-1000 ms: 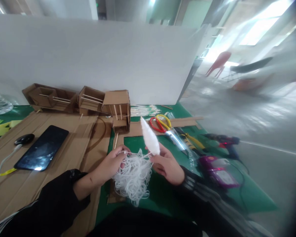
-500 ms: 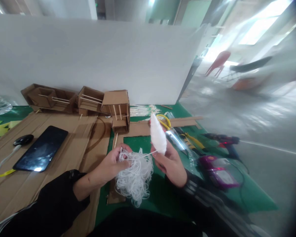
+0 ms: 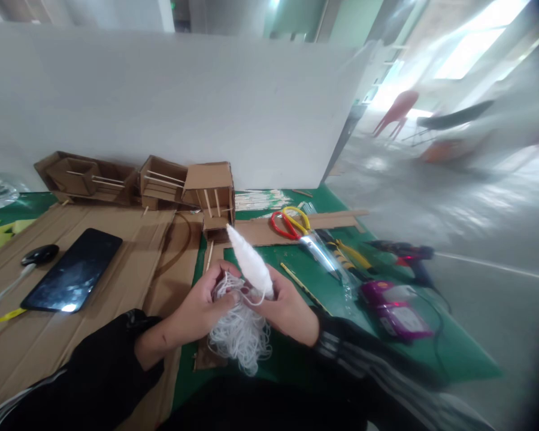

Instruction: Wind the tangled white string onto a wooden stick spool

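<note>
A loose tangle of white string (image 3: 242,341) hangs from my left hand (image 3: 209,302), whose fingers and thumb are closed on its top. Close beside it, my right hand (image 3: 290,308) grips a white, fuzzy, spindle-shaped bundle (image 3: 251,263), which looks like wound string or yarn. The bundle tilts up and to the left, its pointed tip above the left hand. A strand loops from its lower end near the right thumb toward the tangle. Parts of the right fingers are hidden behind the bundle.
Cardboard boxes with thin sticks (image 3: 211,191) line the white board. Scissors with red and yellow handles (image 3: 291,224), pliers (image 3: 354,254), a cordless drill (image 3: 408,257) and a purple device (image 3: 395,311) lie right. A black phone (image 3: 74,269) rests on cardboard (image 3: 139,269) at left.
My right hand has moved left and down with the white bundle, close to my left hand. The bundle now leans left, and the scissors and a yellow-black stick have come into view.
</note>
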Demonstrator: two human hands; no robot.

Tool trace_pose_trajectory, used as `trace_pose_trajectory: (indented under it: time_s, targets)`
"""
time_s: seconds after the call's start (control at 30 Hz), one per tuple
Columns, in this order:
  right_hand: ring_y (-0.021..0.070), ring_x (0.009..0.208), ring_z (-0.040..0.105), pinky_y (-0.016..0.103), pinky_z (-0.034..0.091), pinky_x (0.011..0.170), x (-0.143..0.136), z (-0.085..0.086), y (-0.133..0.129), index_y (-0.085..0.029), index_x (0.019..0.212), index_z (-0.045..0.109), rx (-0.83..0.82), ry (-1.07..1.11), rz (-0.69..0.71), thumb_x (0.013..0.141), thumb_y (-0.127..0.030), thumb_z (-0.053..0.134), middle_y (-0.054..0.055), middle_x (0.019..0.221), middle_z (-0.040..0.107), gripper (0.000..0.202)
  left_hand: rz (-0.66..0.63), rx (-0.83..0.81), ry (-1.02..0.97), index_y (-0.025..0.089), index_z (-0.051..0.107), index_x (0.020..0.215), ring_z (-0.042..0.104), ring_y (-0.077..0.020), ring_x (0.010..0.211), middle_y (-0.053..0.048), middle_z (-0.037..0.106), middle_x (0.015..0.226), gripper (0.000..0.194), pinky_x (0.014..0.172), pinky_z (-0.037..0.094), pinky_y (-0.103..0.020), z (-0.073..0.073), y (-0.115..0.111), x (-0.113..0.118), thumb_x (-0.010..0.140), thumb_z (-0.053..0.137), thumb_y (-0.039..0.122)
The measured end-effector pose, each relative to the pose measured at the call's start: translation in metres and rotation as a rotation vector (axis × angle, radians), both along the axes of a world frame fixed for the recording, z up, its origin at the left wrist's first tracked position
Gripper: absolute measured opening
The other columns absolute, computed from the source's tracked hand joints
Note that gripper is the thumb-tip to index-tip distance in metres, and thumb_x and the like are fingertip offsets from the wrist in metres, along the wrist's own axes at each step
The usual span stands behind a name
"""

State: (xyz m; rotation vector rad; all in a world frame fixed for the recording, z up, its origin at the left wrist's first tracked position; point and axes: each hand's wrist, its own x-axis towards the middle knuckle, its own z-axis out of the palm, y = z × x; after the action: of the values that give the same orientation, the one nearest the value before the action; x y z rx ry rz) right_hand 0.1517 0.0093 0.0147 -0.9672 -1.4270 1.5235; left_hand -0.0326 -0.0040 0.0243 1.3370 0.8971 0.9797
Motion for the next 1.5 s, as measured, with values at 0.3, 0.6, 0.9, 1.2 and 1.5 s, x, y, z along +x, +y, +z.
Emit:
trace_pose_trajectory:
  time_s: [0.3,0.6,0.9,1.2,1.5]
  targets:
    - [0.0137,0.074,0.054,0.026,0.047,0.068,0.0017,0.003,-0.0004,-0.018,0.101,0.059,0.009,-0.017,-0.007,0.07,-0.024,0.076,0.0,0.082,0.06,0.035,-0.009,0.041,0.072,0.022,0.045,0.108,0.054,-0.0149,0.079,-0.002,0.056,0.09,0.026,0.071,0.045,-0.025,-0.0059,-0.004,0.0023,0.085,0.057,0.015]
    - [0.012,0.065,0.05,0.023,0.043,0.058,0.0023,0.0053,-0.0037,-0.019,0.096,0.058,-0.041,0.032,-0.028,0.072,-0.026,0.073,-0.001,0.077,0.058,0.03,-0.011,0.05,0.224,0.021,0.051,0.109,0.06,-0.0197,0.09,-0.003,0.062,0.098,0.025,0.08,0.047,-0.03,-0.0083,0.0013,0.0048,0.085,0.058,0.021]
    - [0.0102,0.063,0.048,0.023,0.043,0.059,0.0044,0.0028,-0.0001,-0.018,0.091,0.054,-0.019,-0.002,-0.037,0.071,-0.02,0.07,-0.002,0.077,0.056,0.026,0.132,-0.019,0.066,0.019,0.049,0.104,0.059,-0.0164,0.087,-0.002,0.06,0.093,0.027,0.078,0.046,-0.026,-0.0064,0.0016,0.0063,0.081,0.061,0.014]
    - [0.0042,0.038,0.031,0.019,0.023,0.036,0.0062,0.0063,-0.0016,-0.021,0.088,0.051,-0.08,-0.001,-0.057,0.08,-0.026,0.066,-0.009,0.055,0.046,0.018,0.111,-0.161,-0.057,0.021,0.051,0.098,0.056,-0.0142,0.081,0.001,0.058,0.088,0.029,0.071,0.045,-0.023,-0.0004,0.0038,0.0068,0.073,0.062,0.012]
    - [0.0037,0.039,0.03,0.019,0.024,0.037,0.0068,0.0056,-0.0013,-0.021,0.089,0.051,-0.084,0.02,-0.061,0.08,-0.029,0.066,-0.009,0.056,0.045,0.019,0.011,-0.137,0.058,0.021,0.049,0.11,0.057,-0.0159,0.082,-0.002,0.059,0.094,0.034,0.068,0.048,-0.025,-0.0082,0.0011,0.0048,0.083,0.065,0.035]
